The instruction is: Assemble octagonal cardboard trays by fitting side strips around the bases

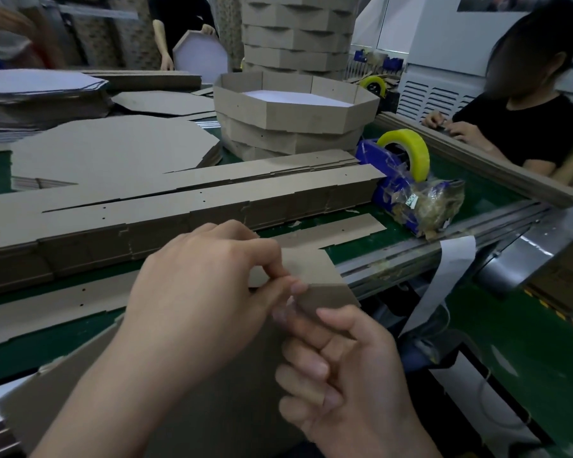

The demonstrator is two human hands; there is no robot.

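Pinching the end of a side strip [315,269] at the front edge of the table [460,180], both hands are curled on it: left hand [199,292] nips the top w/ thumb & forefinger, right hand [348,368] grips from below. Prob. early in the fitting step; next move needs the strip bent along its creases & wrapped round a base. Strip is flat, matte grey-brown card w/ notches & small holes; beyond lie a strip stack [179,213], finished octagonal trays [295,107], blue tape dispenser [407,190]

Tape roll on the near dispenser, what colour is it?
The tape roll is yellow; head view shows it best.
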